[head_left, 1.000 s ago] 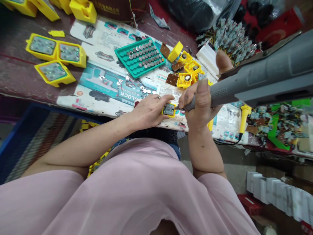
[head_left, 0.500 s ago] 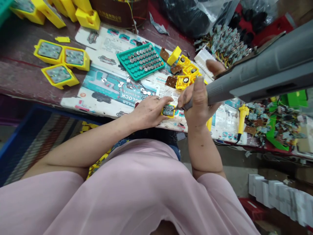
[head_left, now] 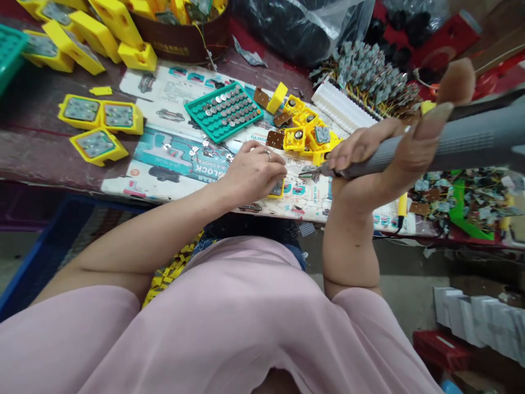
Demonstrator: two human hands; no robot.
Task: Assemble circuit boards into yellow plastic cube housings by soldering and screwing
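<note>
My left hand (head_left: pixel 255 174) is closed over a small yellow plastic case (head_left: pixel 278 189) at the table's front edge; its fingers hide most of the case. My right hand (head_left: pixel 367 192) grips a grey electric screwdriver (head_left: pixel 471 137), its body slanting up to the right. The thin bit (head_left: pixel 310 171) points left, a short gap from the case and my left fingers. Behind my hands lies a teal tray (head_left: pixel 217 131) with rows of round silver button cells. Several open yellow cases (head_left: pixel 294 139) and a brown circuit board (head_left: pixel 274 139) lie beyond the bit.
Three filled yellow cases (head_left: pixel 98 145) sit at left. A brown round tub (head_left: pixel 176 41) of parts stands at the back. Grey wired parts (head_left: pixel 369 71) are heaped behind a white foam block (head_left: pixel 342 105). At right are a yellow-handled tool (head_left: pixel 402 204) and more wired parts (head_left: pixel 484 200).
My right hand has drawn the screwdriver to the right, off the yellow case. My left fingers have moved over the case and now cover its grey inside.
</note>
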